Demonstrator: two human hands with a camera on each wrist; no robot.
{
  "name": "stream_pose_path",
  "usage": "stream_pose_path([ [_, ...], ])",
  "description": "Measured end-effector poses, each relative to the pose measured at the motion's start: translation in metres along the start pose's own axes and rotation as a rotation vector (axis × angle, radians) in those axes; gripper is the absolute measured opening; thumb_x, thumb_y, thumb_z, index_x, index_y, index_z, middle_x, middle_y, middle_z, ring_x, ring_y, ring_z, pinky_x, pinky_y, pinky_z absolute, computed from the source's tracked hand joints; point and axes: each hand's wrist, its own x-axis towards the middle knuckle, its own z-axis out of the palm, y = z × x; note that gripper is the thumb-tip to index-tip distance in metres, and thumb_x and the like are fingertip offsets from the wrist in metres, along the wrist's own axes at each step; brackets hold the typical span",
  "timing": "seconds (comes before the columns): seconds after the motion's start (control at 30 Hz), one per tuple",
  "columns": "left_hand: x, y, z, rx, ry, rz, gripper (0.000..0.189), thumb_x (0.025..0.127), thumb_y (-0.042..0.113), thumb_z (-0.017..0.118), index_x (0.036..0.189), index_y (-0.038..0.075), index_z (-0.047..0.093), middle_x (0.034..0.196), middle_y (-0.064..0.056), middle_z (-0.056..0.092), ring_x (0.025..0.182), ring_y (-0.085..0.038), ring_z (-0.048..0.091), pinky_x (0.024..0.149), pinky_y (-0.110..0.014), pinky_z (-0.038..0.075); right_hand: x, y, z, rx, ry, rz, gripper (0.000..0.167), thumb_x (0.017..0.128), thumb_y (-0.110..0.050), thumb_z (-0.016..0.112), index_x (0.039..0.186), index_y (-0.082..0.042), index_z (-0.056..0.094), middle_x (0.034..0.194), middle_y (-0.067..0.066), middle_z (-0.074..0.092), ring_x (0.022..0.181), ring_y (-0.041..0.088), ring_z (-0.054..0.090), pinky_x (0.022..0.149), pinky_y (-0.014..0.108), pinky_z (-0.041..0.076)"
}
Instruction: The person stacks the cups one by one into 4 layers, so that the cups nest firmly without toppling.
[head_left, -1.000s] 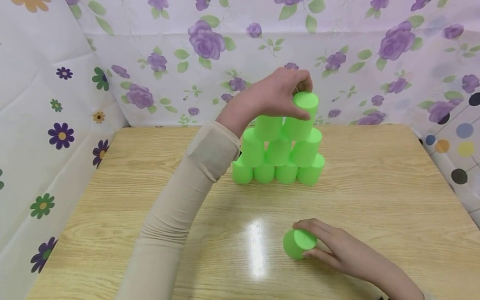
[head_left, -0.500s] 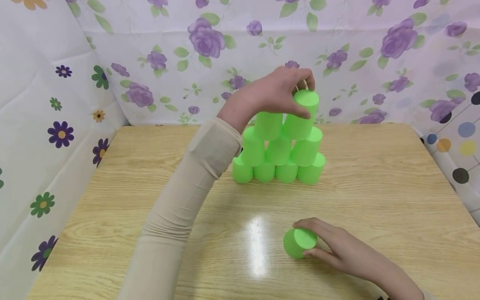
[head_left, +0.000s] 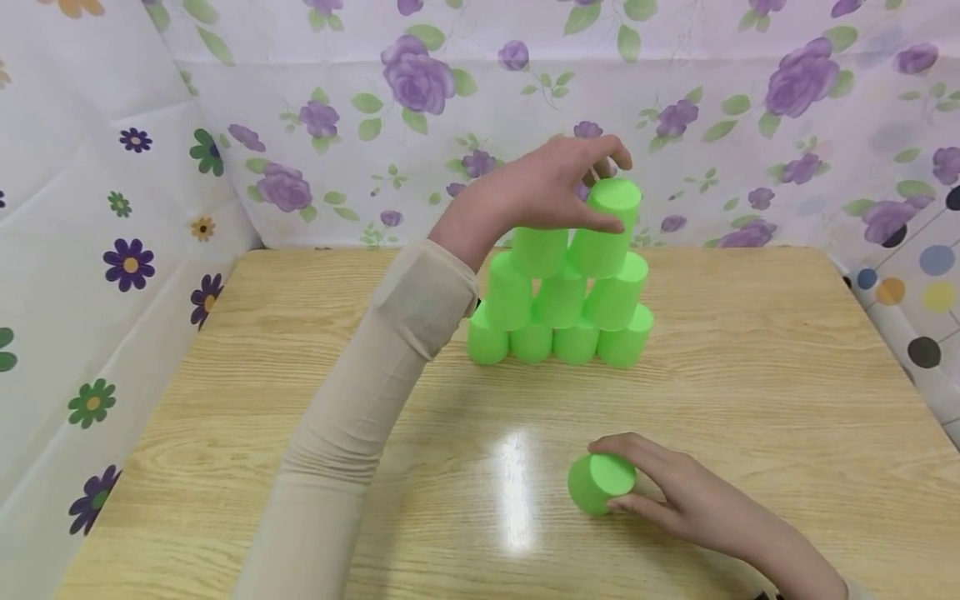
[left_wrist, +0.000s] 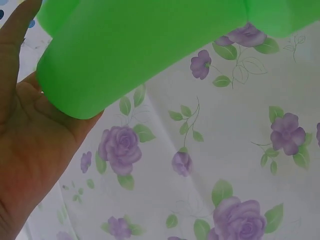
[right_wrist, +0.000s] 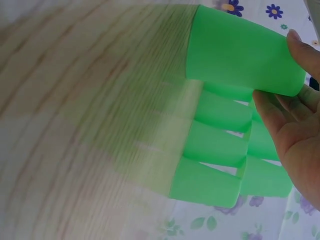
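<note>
Green plastic cups, upside down, stand in a stepped pyramid point(head_left: 562, 300) on the wooden table. Its top row has two cups side by side. Around the right top cup point(head_left: 616, 197) spreads my left hand point(head_left: 551, 183), thumb across the front and fingers raised past its far side. A gap shows between a finger and the cup in the left wrist view, where the other fingers are partly hidden behind this cup point(left_wrist: 125, 55). Close to the front, my right hand point(head_left: 693, 504) grips a single upside-down green cup point(head_left: 600, 483), thumb and fingers on opposite sides near its base.
The wooden table point(head_left: 750, 400) reaches back to a white cloth point(head_left: 315, 67) with purple flowers. Patterned cloths hang at the left and right sides. My left forearm point(head_left: 352, 400) crosses the table left of the pyramid.
The left fingers have lifted slightly away from the right top cup, so a gap shows there. My right hand and its cup have stayed in place. The view has shifted slightly.
</note>
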Motion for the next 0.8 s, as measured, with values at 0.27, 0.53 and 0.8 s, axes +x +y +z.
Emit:
stream_pose_path([
  [0.27, -0.018, -0.013, 0.003, -0.053, 0.112, -0.018, 0.062, 0.082, 0.045, 0.067, 0.132, 0.016, 0.045, 0.13, 0.003, 0.05, 0.119, -0.008, 0.045, 0.099, -0.018, 0.036, 0.001, 0.0, -0.001, 0.001, 0.005, -0.009, 0.058, 0.084, -0.024, 0.069, 0.135, -0.024, 0.044, 0.122, -0.011, 0.054, 0.103, 0.006, 0.057, 0.083, 0.026, 0.052],
  [0.53, -0.037, -0.03, 0.015, -0.157, 0.244, -0.075, 0.074, 0.079, 0.051, 0.068, 0.141, 0.022, 0.038, 0.141, 0.007, 0.039, 0.124, -0.007, 0.04, 0.102, -0.022, 0.033, 0.006, -0.006, -0.038, -0.081, 0.056, -0.049, 0.064, 0.08, -0.021, 0.073, 0.137, -0.018, 0.045, 0.131, -0.006, 0.053, 0.118, 0.009, 0.052, 0.098, 0.016, 0.04],
  [0.8, -0.05, -0.045, 0.03, -0.341, 0.384, -0.073, 0.064, 0.081, 0.04, 0.071, 0.136, 0.019, 0.046, 0.134, 0.006, 0.049, 0.119, -0.006, 0.046, 0.1, -0.013, 0.034, 0.042, -0.031, -0.129, -0.016, 0.291, -0.228, 0.055, 0.08, -0.011, 0.07, 0.128, 0.007, 0.05, 0.127, 0.005, 0.058, 0.106, 0.004, 0.057, 0.086, 0.01, 0.045],
])
